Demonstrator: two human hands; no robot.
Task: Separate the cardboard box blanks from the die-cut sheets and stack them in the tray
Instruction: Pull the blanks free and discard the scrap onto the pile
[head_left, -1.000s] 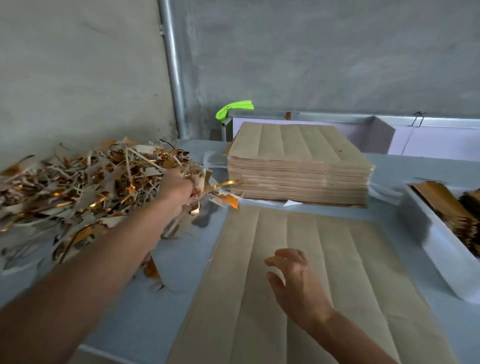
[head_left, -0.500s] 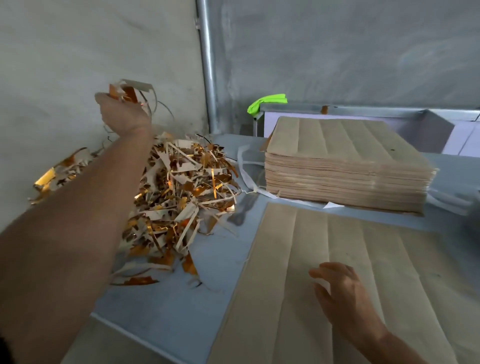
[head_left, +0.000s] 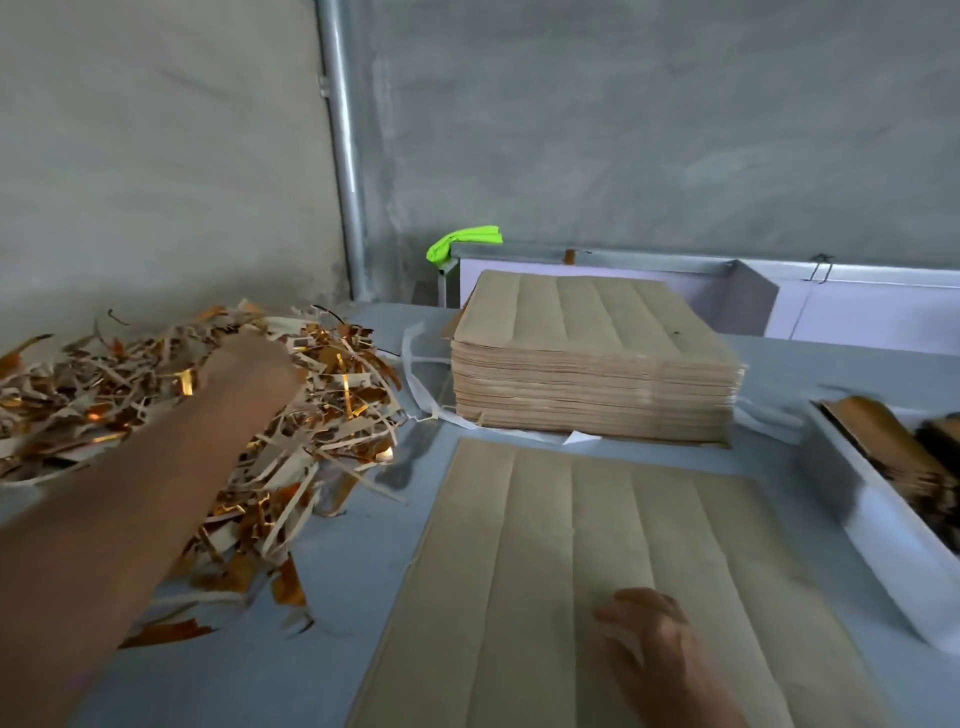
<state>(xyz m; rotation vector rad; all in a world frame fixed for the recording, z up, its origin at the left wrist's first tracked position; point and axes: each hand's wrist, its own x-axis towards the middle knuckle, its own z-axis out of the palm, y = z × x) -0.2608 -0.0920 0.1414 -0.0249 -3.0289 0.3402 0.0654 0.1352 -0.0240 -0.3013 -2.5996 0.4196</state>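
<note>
Already some box blanks (head_left: 883, 447) stand in the tray (head_left: 883, 530) at right; one die-cut sheet (head_left: 597, 571) lies flat under the loosely curled right hand (head_left: 649, 631), the thick stack (head_left: 592, 364) waits behind. Left hand (head_left: 254, 364) over the scrap heap (head_left: 322, 415): fingers blurred, cannot tell.

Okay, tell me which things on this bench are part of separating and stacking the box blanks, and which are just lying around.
Part of the job:
die-cut sheet lying flat under the right hand
stack of sheets
tray holding blanks
scrap pile, with the left hand at it

Lying about:
green cloth
metal pipe
white strip
</note>
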